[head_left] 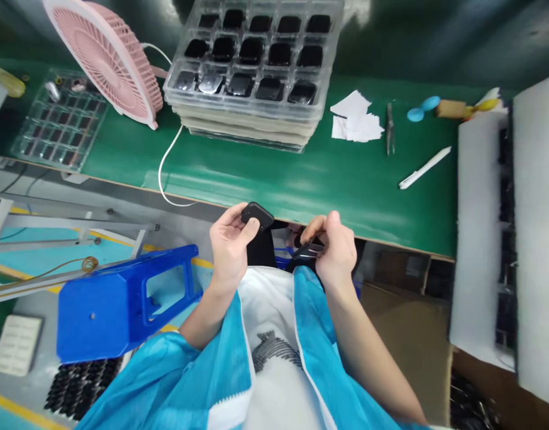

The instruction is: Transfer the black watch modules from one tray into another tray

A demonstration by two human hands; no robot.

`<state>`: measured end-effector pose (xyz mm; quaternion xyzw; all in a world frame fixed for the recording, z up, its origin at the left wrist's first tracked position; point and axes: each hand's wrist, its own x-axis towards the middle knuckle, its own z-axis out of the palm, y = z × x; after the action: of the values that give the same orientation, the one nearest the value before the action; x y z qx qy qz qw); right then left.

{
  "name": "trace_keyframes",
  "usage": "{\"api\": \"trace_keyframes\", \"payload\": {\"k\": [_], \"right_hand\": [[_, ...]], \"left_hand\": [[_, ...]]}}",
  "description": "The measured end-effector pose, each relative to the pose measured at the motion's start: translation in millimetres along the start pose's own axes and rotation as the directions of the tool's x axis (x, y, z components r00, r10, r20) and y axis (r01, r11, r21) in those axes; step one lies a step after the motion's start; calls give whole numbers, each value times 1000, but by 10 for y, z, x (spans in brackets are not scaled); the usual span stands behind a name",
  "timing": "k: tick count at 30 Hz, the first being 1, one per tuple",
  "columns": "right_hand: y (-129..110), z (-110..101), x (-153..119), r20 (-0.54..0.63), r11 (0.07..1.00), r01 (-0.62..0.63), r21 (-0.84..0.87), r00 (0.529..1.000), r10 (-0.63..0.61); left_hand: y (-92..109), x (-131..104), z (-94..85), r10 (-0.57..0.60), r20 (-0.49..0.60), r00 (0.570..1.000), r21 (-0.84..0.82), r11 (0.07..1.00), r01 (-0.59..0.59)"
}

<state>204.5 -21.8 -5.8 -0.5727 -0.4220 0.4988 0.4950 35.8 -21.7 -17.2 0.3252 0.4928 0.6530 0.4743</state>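
My left hand [232, 242] is closed on a small black rounded-square case [257, 216], the thumb pressed on its face, just off the bench's front edge. Lower and to the right, my right hand [334, 248] pinches a thin, glossy black piece [307, 251] whose exact kind I cannot make out. The two pieces are apart, both held above my lap. Beyond my hands, a clear compartment tray [251, 106] holds rows of similar black square pieces, on top of a stack of trays.
A pink fan [106, 60] stands left of the stack, its white cable [162, 173] hanging over the edge. Paper scraps [357, 122], tweezers [390, 128] and a white pen [424, 168] lie on the green bench [256, 173]. White foam sheets [480, 239] stand right; a blue stool [95, 310] is lower left.
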Motion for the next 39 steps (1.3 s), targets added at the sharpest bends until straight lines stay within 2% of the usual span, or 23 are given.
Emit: {"api": "trace_keyframes", "payload": {"k": [5, 10, 15, 20, 23, 25, 28, 30, 34, 39], "right_hand": [[-94, -31, 244, -49, 978, 73, -198, 995, -84], [-124, -33, 439, -56, 921, 123, -369, 986, -155], [-138, 23, 512, -50, 881, 176, -439, 974, -220], [-163, 13, 576, 0, 868, 187, -460, 978, -211], [-185, 25, 578, 27, 870, 205, -448, 976, -216], [-201, 59, 554, 49, 877, 227, -424, 972, -228], [-218, 128, 508, 56, 912, 223, -344, 975, -217], [-225, 172, 492, 20, 949, 181, -258, 983, -182], [-232, 236, 507, -52, 991, 90, -100, 994, -96], [-193, 289, 545, -75, 992, 90, -84, 993, -96]], "left_hand": [[27, -61, -25, 36, 92, 995, 168, 985, -51], [72, -105, -54, 52, 130, 990, 294, 952, -88], [53, -112, -41, 62, 180, 982, 307, 945, -116], [-25, -77, -60, 56, 246, 968, 277, 953, -125], [-93, -54, -35, 115, 356, 927, 261, 941, -217], [-135, -42, 9, 210, 408, 888, 262, 905, -334], [-188, -23, 90, 396, 413, 820, 307, 787, -535], [-223, -13, 136, 492, 409, 768, 357, 689, -631], [-294, -23, 190, 611, 393, 687, 390, 565, -727], [-335, -79, 202, 677, 362, 641, 397, 510, -763]]}}
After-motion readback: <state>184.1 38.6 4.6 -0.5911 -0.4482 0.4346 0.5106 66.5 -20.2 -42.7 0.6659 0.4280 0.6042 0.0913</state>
